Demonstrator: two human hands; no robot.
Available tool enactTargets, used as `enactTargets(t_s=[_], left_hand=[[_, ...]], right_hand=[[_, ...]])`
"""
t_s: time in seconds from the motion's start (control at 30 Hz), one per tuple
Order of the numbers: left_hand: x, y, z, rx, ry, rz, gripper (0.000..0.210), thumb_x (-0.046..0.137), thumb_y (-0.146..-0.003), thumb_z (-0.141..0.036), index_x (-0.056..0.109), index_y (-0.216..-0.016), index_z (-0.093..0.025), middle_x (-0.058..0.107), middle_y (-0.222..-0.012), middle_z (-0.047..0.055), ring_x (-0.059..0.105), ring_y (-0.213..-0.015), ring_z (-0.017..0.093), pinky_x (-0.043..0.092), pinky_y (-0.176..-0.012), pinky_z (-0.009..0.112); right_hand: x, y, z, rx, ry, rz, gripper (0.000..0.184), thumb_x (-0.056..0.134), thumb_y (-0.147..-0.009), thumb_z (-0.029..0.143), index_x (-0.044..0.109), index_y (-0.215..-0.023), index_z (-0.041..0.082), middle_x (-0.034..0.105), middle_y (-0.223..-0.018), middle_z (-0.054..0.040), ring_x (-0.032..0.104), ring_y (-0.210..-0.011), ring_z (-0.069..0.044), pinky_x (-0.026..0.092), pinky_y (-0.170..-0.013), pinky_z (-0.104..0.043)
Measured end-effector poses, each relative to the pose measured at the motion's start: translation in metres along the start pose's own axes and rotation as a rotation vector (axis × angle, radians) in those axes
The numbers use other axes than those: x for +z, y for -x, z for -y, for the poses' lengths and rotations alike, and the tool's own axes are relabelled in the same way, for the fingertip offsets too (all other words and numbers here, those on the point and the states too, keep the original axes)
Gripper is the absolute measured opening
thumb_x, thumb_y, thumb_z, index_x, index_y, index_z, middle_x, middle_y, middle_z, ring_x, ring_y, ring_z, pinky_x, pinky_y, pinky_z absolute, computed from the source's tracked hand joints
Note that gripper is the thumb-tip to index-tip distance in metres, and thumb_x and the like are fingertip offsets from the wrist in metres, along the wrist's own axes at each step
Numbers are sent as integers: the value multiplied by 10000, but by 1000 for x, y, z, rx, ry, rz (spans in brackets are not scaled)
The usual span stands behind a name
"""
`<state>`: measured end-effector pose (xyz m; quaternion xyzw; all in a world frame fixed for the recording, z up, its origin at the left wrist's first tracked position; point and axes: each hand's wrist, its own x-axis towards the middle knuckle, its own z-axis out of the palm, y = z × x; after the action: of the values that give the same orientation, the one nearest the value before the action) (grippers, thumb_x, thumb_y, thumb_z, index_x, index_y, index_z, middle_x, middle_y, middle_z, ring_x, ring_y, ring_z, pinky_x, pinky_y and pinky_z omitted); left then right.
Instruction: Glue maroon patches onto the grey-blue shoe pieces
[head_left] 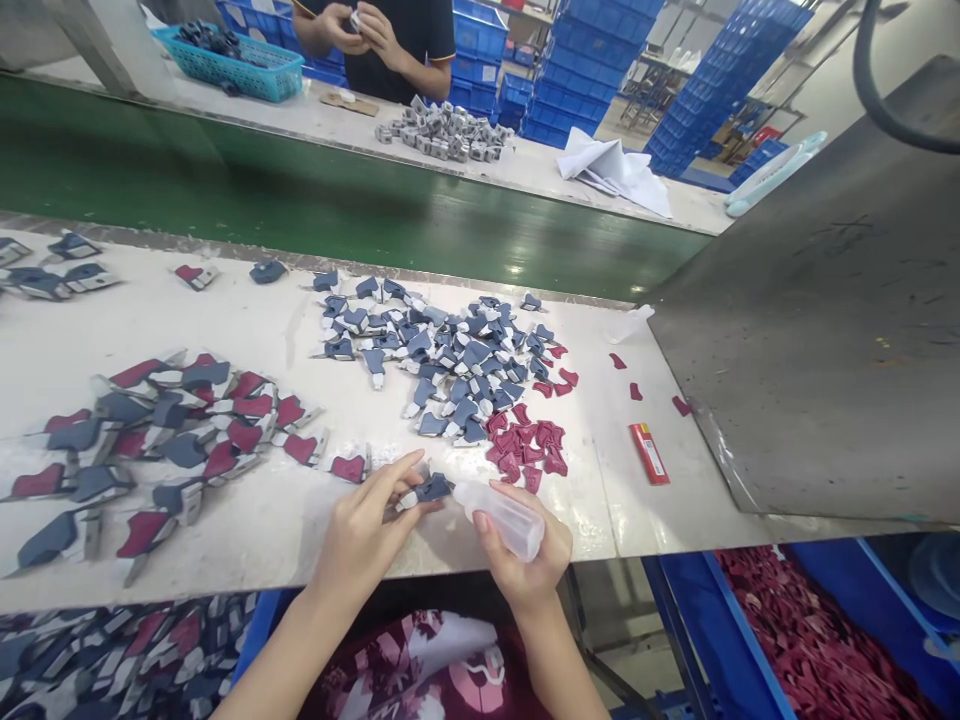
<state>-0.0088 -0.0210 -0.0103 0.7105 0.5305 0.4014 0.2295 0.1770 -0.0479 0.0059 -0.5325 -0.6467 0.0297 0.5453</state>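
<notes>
My left hand (373, 522) pinches a small dark blue and white plastic part (433, 488) just above the table's front edge. In my right hand (529, 553) is a translucent squeeze bottle (510, 522), tilted so its nozzle points at that part. Whether the nozzle touches the part I cannot tell. Just beyond my hands lies a heap of blue and white parts (472, 355). Flat maroon pieces (525, 440) are piled at its right side. On the left spreads a group of parts with maroon or blue faces (244, 435).
A red lighter (649, 455) lies right of the maroon pieces, before a metal panel (825, 300). Blue bins with parts (127, 650) and maroon pieces (817, 630) stand below. Across the green channel (337, 200), a co-worker (390, 50) handles a small part near grey pieces (450, 133).
</notes>
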Motion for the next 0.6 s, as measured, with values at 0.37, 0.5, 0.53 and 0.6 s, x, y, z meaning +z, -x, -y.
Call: enactTargets(t_s=[0.37,0.5,0.53,0.6], left_hand=[[-2,-2,-2,15,-14,1,452,636,-839,-139,604,-1277,-248,728,-906,-18,676,-700,108,595,-736,205],[-1,-1,-2,18,-23,4,444,640,-846,-142,603,-1274,-253,723,-889,-21,659,-674,105,589,-729,210],[-1,-1,-2,16,-24,4,440,647,-848,-152,603,-1274,-255,723,-887,-20,658,-672,106,588,-727,212],[-1,-1,-2,12,-24,2,434,663,-854,-183,600,-1277,-259,725,-885,-17,660,-672,112,589,-724,221]], right_hand=[[0,0,0,-11,-23,21,188,697,-836,224,668,-1012,163,760,-834,-87,735,-672,-196,629,-619,-293],[0,0,0,17,0,11,188,697,-840,229,671,-1013,161,759,-835,-86,737,-678,-197,626,-611,-286],[0,0,0,21,6,9,185,697,-840,229,672,-1011,162,759,-833,-84,737,-676,-197,626,-611,-286],[0,0,0,29,16,1,178,697,-838,226,673,-1005,165,760,-831,-81,738,-674,-200,626,-608,-289]])
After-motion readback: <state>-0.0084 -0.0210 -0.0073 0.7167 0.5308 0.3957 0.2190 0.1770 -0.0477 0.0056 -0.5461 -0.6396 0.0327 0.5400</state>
